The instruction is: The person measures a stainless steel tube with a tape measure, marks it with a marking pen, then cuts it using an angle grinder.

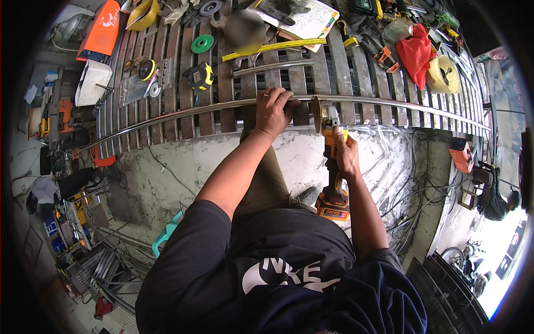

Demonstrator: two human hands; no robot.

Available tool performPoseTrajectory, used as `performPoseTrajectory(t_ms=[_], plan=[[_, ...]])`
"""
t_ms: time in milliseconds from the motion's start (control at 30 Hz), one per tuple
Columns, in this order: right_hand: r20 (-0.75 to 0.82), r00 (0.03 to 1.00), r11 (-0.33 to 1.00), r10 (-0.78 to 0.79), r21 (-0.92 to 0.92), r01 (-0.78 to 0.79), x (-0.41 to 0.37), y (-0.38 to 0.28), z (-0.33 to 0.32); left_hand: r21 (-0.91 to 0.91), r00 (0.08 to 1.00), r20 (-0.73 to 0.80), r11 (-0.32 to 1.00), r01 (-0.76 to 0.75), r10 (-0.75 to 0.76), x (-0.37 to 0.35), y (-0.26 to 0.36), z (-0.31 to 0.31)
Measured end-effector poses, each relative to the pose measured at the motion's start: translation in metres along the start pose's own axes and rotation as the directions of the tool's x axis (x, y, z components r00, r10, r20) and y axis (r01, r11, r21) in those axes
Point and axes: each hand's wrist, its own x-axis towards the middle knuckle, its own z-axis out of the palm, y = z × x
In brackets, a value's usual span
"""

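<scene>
A long shiny steel tube (pixel 167 116) lies along the front edge of a slatted metal workbench (pixel 225 78). My left hand (pixel 273 109) presses down on the tube near its middle. My right hand (pixel 346 153) grips the yellow body of a cordless angle grinder (pixel 332 167). Its disc (pixel 318 114) stands upright against the tube, just right of my left hand. The grinder's battery pack hangs toward my body.
A shorter tube (pixel 272 67), a yellow ruler (pixel 275 49), tape measure (pixel 200 75), green disc (pixel 202 43), notebook (pixel 303 16), red bag (pixel 416 53) and tape roll (pixel 442 72) litter the bench. Cables lie on the floor at right. Another person crouches at far right (pixel 498 197).
</scene>
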Motion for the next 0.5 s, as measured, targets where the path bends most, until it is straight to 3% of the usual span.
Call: performPoseTrajectory(t_ms=[367, 467, 500], plan=[[0.014, 1.0, 1.0, 0.016, 0.026, -0.017, 0.007, 0.012, 0.0, 0.004, 1.0, 0.008, 1.0, 0.014, -0.014, 0.0, 0.001, 0.0], [-0.018, 0.991, 0.99, -0.135, -0.03, 0.134, 0.024, 0.034, -0.003, 0.008, 1.0, 0.006, 1.0, 0.012, -0.012, -0.001, 0.0, 0.001], [-0.009, 0.993, 0.993, -0.119, -0.013, 0.119, 0.022, 0.031, -0.003, 0.007, 1.0, 0.004, 1.0, 0.01, -0.01, 0.0, 0.0, 0.001]])
